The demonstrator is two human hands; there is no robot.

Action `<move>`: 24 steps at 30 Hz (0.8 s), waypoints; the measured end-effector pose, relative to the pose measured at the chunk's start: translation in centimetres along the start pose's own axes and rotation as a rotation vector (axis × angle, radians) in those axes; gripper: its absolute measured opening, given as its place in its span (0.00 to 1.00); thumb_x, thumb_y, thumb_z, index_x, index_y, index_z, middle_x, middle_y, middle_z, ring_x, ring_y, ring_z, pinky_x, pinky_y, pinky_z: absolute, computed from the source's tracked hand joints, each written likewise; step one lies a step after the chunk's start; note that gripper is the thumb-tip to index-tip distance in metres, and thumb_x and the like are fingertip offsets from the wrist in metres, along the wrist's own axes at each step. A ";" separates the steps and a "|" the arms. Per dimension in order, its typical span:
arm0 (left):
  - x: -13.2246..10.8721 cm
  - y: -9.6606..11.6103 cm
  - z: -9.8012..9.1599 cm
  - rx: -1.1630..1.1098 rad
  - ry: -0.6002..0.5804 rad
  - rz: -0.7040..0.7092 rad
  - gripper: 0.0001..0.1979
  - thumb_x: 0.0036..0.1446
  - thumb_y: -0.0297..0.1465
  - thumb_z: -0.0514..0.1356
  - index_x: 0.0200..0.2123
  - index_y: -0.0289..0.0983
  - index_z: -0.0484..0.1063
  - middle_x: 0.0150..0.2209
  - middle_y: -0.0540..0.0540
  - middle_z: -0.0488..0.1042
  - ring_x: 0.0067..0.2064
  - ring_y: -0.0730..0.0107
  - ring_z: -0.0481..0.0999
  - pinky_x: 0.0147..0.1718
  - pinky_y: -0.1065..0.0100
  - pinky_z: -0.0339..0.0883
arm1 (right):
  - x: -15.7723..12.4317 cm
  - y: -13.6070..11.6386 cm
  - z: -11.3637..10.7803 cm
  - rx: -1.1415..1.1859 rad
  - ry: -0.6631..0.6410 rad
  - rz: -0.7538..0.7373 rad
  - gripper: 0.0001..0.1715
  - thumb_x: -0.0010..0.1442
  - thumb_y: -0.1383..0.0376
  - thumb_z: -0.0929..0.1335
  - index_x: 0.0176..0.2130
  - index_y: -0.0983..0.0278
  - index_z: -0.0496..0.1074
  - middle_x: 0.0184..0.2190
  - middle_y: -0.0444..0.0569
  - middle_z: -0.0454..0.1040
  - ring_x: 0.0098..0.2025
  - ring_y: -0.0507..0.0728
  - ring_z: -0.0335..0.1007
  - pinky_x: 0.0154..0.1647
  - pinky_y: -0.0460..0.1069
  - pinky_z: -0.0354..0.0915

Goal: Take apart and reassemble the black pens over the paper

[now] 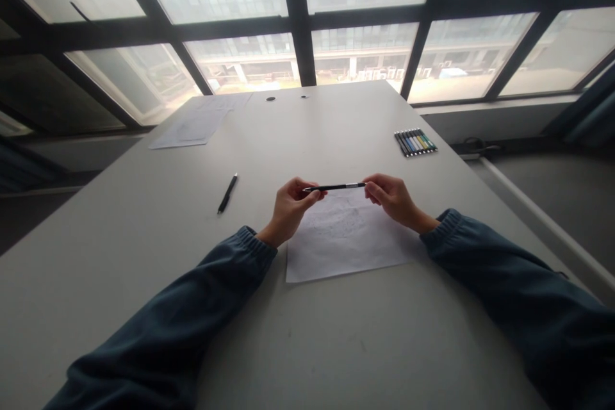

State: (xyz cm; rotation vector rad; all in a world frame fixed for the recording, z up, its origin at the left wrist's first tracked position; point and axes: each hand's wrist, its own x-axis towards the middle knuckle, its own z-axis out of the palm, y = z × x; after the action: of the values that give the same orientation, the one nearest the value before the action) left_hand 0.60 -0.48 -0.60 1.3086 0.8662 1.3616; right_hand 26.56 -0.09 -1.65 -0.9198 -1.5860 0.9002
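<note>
A slim black pen [339, 187] with a pale label is held level between my two hands, above a sheet of paper. My left hand [293, 204] pinches it near its pointed silver end. At the other end, the fingers of my right hand [391, 197] close on the pen's dark tip. Beneath lies the white paper [346, 250], with faint pencil-like lines on its upper part, partly hidden by my hands. A second black pen [227, 193] rests on the table, left of my left hand.
On the white table [269, 147], a flat row of several coloured pens or markers [416, 142] lies at the right. Papers with faint drawing [195, 125] are at the far left. Near the back edge is a round dark hole [271, 99]. Windows stand behind.
</note>
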 end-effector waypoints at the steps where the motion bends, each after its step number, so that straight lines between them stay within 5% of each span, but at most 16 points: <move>1: 0.0 0.0 0.0 0.014 -0.011 0.007 0.15 0.50 0.35 0.74 0.35 0.35 0.74 0.36 0.45 0.81 0.40 0.64 0.84 0.43 0.63 0.78 | -0.2 -0.1 0.1 0.031 0.028 0.012 0.17 0.63 0.52 0.71 0.37 0.64 0.77 0.24 0.44 0.72 0.23 0.50 0.63 0.23 0.46 0.59; 7: 0.3 -0.3 -0.8 0.261 0.027 0.097 0.16 0.51 0.38 0.73 0.39 0.34 0.79 0.33 0.43 0.81 0.35 0.66 0.82 0.35 0.67 0.77 | -0.1 0.0 0.1 0.092 0.147 0.068 0.16 0.59 0.54 0.74 0.34 0.65 0.79 0.23 0.44 0.73 0.23 0.51 0.65 0.23 0.47 0.61; 24: 0.6 -1.1 -1.7 0.323 0.091 0.163 0.16 0.53 0.39 0.72 0.40 0.34 0.81 0.35 0.41 0.83 0.39 0.61 0.85 0.43 0.62 0.79 | 0.5 0.6 0.4 0.145 0.230 0.080 0.18 0.51 0.55 0.78 0.36 0.64 0.77 0.24 0.45 0.77 0.25 0.52 0.71 0.27 0.49 0.69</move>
State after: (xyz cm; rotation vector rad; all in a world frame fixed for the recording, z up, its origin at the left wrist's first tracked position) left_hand -0.78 0.60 -1.79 1.6025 1.0950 1.4581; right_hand 26.14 0.56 -2.05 -0.9526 -1.2788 0.9176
